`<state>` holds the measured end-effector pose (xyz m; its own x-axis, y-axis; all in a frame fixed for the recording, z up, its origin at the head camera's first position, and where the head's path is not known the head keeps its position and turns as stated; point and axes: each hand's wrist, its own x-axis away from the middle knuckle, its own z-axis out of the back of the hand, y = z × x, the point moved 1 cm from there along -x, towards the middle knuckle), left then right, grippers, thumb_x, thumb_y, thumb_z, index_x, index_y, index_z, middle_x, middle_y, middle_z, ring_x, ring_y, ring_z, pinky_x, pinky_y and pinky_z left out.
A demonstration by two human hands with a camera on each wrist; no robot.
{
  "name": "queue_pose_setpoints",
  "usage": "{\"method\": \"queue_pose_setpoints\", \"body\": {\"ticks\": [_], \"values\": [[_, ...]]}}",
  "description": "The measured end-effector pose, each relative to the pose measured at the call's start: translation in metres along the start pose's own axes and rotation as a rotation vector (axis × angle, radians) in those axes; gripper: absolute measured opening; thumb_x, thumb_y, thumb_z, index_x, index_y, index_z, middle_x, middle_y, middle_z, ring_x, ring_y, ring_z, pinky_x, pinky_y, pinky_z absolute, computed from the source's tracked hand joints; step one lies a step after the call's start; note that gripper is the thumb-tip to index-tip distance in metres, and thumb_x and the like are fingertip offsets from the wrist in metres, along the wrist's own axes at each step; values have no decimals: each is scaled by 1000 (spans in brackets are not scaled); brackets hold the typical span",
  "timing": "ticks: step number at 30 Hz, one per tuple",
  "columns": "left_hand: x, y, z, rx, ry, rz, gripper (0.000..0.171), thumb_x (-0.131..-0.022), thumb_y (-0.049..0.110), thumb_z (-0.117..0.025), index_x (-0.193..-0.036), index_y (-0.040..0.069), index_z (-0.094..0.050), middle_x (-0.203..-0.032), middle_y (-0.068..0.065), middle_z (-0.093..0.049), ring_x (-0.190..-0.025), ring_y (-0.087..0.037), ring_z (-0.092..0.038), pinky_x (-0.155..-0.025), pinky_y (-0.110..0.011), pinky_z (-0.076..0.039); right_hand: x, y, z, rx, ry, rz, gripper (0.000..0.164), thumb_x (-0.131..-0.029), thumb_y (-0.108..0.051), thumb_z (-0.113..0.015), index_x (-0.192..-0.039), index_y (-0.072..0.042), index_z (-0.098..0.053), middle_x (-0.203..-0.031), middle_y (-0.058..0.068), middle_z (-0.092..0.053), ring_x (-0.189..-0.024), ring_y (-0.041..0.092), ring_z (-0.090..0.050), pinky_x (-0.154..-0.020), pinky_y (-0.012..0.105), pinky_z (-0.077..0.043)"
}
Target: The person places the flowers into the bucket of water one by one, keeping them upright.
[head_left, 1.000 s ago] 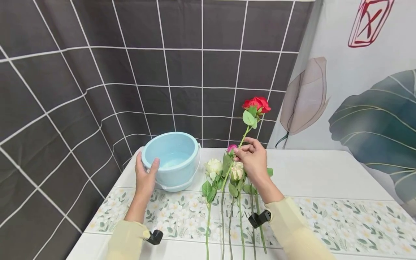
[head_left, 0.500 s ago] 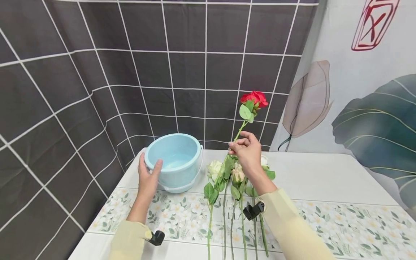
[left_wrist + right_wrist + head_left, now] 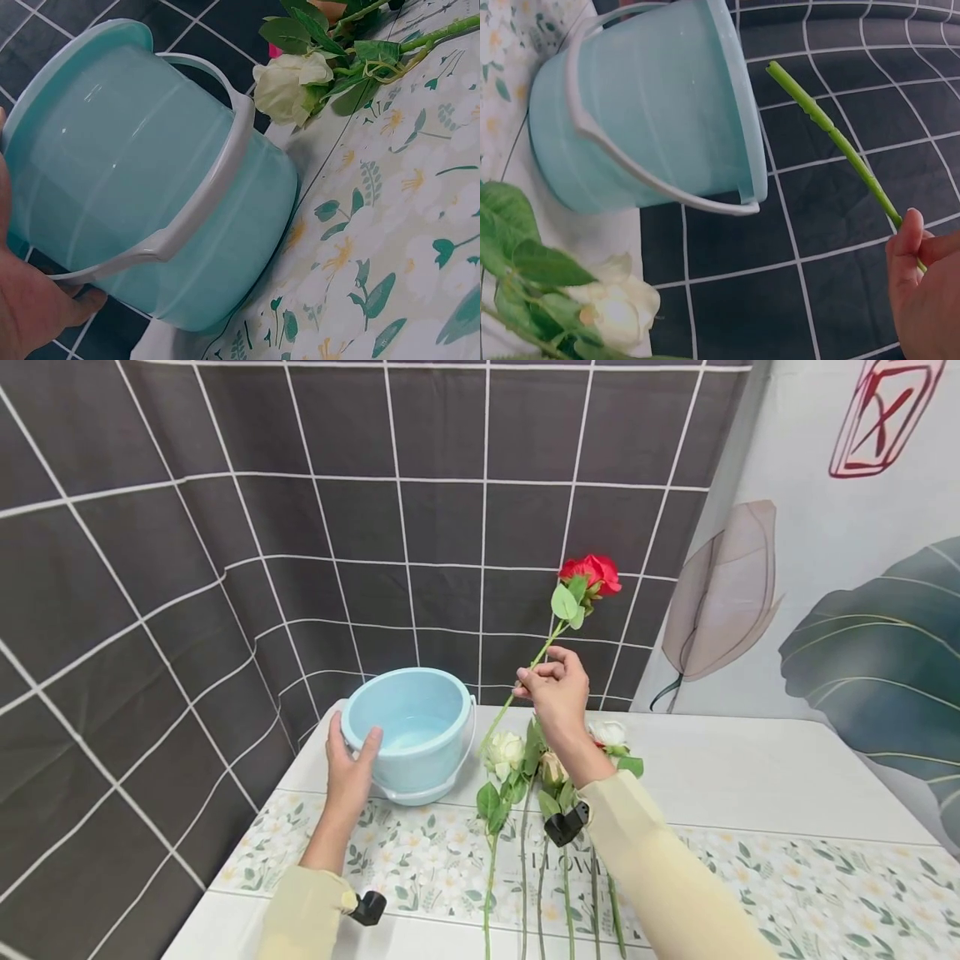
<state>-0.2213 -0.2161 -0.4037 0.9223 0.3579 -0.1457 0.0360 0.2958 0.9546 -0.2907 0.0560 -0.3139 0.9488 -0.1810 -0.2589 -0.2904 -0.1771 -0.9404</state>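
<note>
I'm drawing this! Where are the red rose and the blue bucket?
Red rose (image 3: 597,570): head view, on its petals.
Blue bucket (image 3: 656,112): right wrist view, on its outer wall.

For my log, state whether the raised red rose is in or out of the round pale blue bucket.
Out: the right hand holds the rose, its stem tip outside the bucket.

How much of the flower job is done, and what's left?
Done: the bucket stands on the table, maybe with water inside. In hand: the right hand pinches the red rose by its stem. Still to do, probably: putting it in the bucket, then the flowers lying on the table; none shows inside yet.
</note>
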Motion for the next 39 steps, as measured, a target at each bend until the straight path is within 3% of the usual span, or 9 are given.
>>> {"method": "queue_pose_setpoints", "body": {"ticks": [14, 24, 39], "values": [[0, 0, -1, -1, -1, -2, 87, -93, 59, -49, -155, 28, 4, -159, -11, -6, -147, -32, -6, -118, -53, -5, -10, -4, -27, -49, 24, 72, 51, -83, 15, -66, -127, 2, -45, -79, 9, -57, -56, 10, -63, -64, 29, -59], [0, 0, -2, -2, 9, -11, 87, -93, 60, -48, -155, 29, 4, -160, -9, -5, -148, -30, -5, -118, -53, -4, -18, -6, -46, -126, 42, 194, 49, -80, 20, -64, -122, 11, -41, -76, 7, -58, -60, 17, -65, -61, 31, -59], [-1, -1, -2, -4, 10, -28, 86, -94, 57, -48, -155, 26, 4, -158, -11, -7, -147, -31, -7, -118, -52, -5, -17, 16, -60, 5, -22, 147, 49, -81, 20, -63, -124, 6, -44, -79, 12, -57, -60, 16, -65, -59, 28, -59]]}}
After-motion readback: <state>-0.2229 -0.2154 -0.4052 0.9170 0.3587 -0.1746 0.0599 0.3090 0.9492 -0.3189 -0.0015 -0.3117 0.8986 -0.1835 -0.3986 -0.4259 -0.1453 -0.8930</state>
